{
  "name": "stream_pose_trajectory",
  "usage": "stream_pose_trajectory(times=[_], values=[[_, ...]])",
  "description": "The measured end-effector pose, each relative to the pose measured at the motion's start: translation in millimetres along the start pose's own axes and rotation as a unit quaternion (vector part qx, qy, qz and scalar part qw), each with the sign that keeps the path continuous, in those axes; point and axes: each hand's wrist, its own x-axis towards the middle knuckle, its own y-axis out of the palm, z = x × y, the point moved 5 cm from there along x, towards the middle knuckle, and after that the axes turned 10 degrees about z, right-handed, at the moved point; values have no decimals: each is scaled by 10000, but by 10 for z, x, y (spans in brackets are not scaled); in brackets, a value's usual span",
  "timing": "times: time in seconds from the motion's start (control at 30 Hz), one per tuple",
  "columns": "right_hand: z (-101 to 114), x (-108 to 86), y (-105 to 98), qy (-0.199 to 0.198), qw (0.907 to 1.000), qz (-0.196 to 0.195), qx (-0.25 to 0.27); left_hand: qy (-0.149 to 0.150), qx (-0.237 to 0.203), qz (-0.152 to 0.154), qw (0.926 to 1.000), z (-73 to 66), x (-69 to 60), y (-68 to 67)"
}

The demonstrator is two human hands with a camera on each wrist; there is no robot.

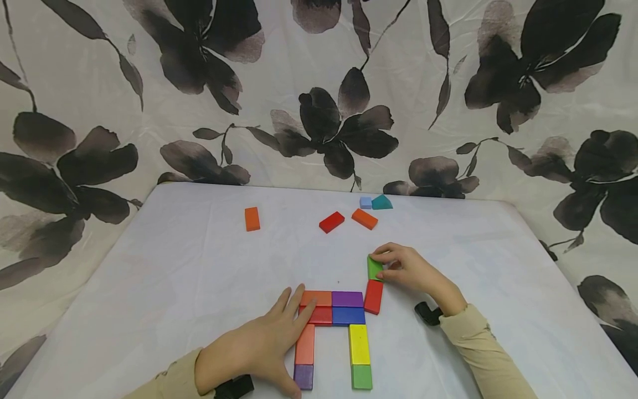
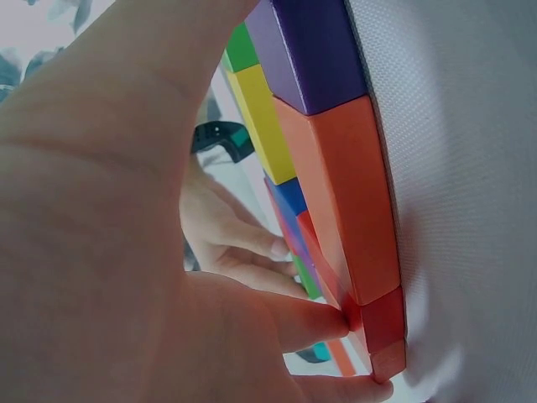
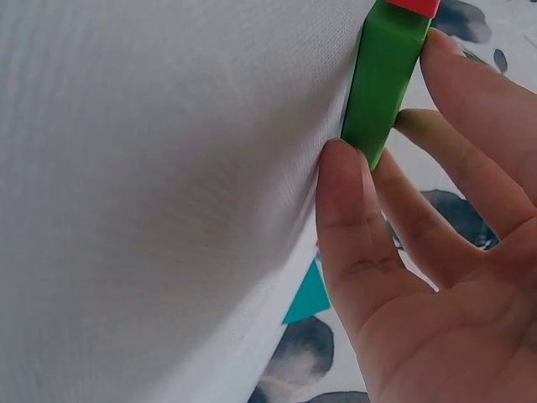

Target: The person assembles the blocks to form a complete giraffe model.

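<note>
My right hand [image 1: 411, 271] pinches a green triangular-looking block [image 1: 374, 268], whose lower end meets a red block [image 1: 373, 296]; the right wrist view shows fingertips on the green block [image 3: 383, 84]. My left hand [image 1: 261, 338] lies spread, its fingertips touching the left side of a block figure. That figure has an orange block [image 1: 319, 298] and purple block [image 1: 347, 299] above a red block [image 1: 321, 316] and blue block [image 1: 349, 316]. Below stand two legs: an orange-pink block [image 1: 305, 344] over a purple one [image 1: 303, 377], and a yellow block [image 1: 359, 344] over a green one [image 1: 361, 377].
Toward the table's far edge lie an orange block [image 1: 252, 219], a red block [image 1: 332, 222], another orange block [image 1: 365, 219], a small light-blue block [image 1: 365, 203] and a teal triangular block [image 1: 382, 202]. Behind the white table [image 1: 174, 266] hangs a floral cloth [image 1: 279, 66].
</note>
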Motion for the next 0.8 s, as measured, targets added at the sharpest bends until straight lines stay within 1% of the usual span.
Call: stream_pose_trajectory(times=[0.43,0.63,0.8], values=[[0,-12,14,66,9999,-91,39,-60,-11,60,10000,14,25,9],[5,-8,12,53,9999,-95,52,-7,27,-20,10000,8,9,11],[5,-3,21,100,9999,-123,51,-10,43,6,10000,6,10,8]])
